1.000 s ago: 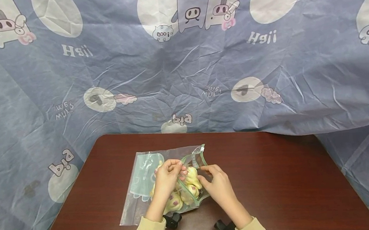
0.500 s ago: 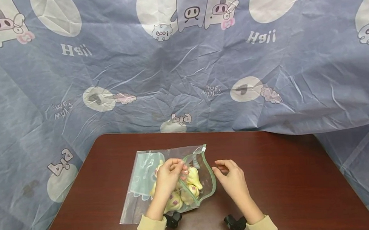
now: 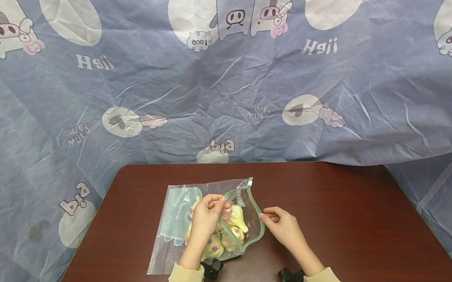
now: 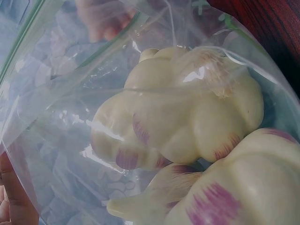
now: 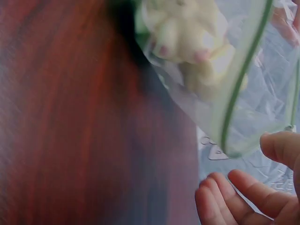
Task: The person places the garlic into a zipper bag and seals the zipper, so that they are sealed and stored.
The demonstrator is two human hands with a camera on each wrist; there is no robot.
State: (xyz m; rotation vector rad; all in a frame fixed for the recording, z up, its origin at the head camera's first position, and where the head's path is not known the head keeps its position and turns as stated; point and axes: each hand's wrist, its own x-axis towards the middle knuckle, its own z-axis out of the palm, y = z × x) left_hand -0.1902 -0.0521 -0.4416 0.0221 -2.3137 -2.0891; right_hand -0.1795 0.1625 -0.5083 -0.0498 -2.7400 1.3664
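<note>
A clear zip bag (image 3: 161, 257) with green zip strips lies on the table, its mouth spread toward the right. Inside are several cream garlic bulbs (image 3: 238, 216) with purple streaks, whose heads (image 4: 187, 117) fill much of the left wrist view. My left hand (image 3: 206, 215) pinches the near strip of the mouth from above and hides part of the bulbs. At the opposite strip, my right hand (image 3: 282, 225) has its fingertips right at the edge. In the right wrist view, its thumb (image 5: 276, 145) and fingers (image 5: 225, 201) stand apart beside the green strip (image 5: 239, 84).
Under everything is a dark red-brown wooden table (image 3: 344, 220). A blue patterned cloth (image 3: 202, 83) hangs behind it and at both sides. A white slider (image 3: 250, 182) sits at the bag's far corner. A black wrist camera (image 3: 290, 278) is strapped on each wrist.
My right hand has moved right, away from the bag's mouth, then slightly down and back to its edge. The right strip has bowed outward, widening the mouth. My left hand keeps its place.
</note>
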